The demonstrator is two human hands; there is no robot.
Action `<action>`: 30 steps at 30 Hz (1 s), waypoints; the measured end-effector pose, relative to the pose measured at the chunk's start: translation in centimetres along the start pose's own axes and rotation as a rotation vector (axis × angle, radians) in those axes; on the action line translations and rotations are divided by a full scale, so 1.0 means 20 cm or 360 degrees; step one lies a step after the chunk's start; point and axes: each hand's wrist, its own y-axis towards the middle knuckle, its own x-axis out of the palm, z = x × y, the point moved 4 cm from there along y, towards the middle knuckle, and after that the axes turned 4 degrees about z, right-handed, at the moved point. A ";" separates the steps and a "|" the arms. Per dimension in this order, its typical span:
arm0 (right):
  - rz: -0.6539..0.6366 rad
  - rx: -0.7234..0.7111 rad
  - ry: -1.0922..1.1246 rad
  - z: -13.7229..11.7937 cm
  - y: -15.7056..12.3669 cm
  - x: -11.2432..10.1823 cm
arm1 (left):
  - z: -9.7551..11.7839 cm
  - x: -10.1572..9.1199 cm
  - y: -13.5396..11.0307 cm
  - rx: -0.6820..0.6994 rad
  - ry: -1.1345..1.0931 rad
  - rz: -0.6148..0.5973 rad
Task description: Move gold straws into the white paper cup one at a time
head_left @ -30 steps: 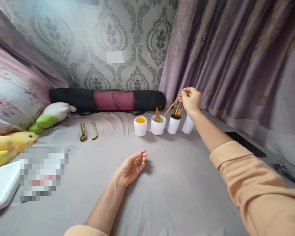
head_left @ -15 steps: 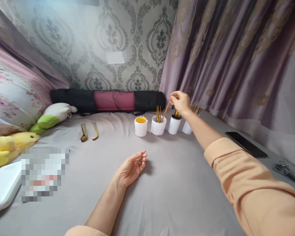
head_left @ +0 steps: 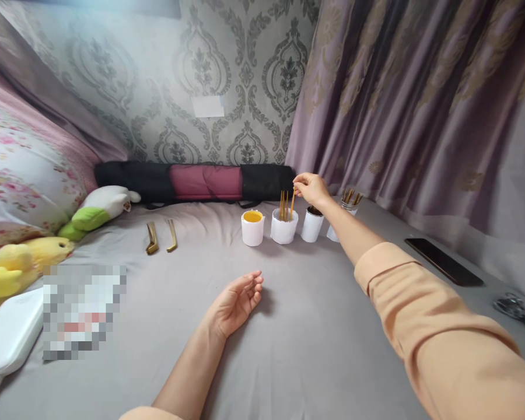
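Note:
My right hand [head_left: 311,190] pinches the upper end of a thin golden-brown stick [head_left: 293,205]. That stick stands almost upright, its lower end inside a white-wrapped cup [head_left: 284,233] beside several similar sticks [head_left: 284,207]. To its left is a white cup [head_left: 252,232] with a yellow-orange inside. Just right of it stands a narrower white cup [head_left: 310,228] with a dark rim, partly behind my hand. Another container of sticks [head_left: 351,197] is partly covered by my forearm. My left hand [head_left: 240,300] rests palm up on the grey sheet, fingers loosely curled and holding nothing.
Two groups of bent gold-coloured sticks [head_left: 151,238] lie on the sheet at left. A long black and maroon bag [head_left: 205,182] lies along the wall. Plush toys [head_left: 98,207] and a white board [head_left: 13,332] are far left; a phone [head_left: 443,262] lies right.
My right hand has moved slightly left and down with the stick, which has gone from slanted to nearly upright in the cup. My left hand keeps its pose.

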 end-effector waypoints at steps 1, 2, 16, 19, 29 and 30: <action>-0.0003 0.0016 -0.0003 0.01 0.00 0.01 | 0.00 0.00 0.00 -0.0002 -0.0001 -0.0001; -0.0008 0.0036 -0.0009 0.02 0.00 0.02 | 0.00 0.00 0.00 -0.0003 -0.0001 0.0001; -0.0021 0.0159 -0.0013 0.11 -0.02 0.07 | 0.00 0.01 0.00 -0.0008 0.0019 0.0014; -0.0005 0.0158 -0.0064 0.12 -0.03 0.08 | 0.00 0.01 0.00 -0.0008 0.0018 0.0017; 0.0012 0.0271 -0.0223 0.14 -0.04 0.09 | 0.00 0.00 0.01 0.0002 0.0023 0.0014; 0.0006 0.0281 -0.0223 0.14 -0.04 0.09 | 0.00 0.00 0.01 0.0002 0.0023 0.0014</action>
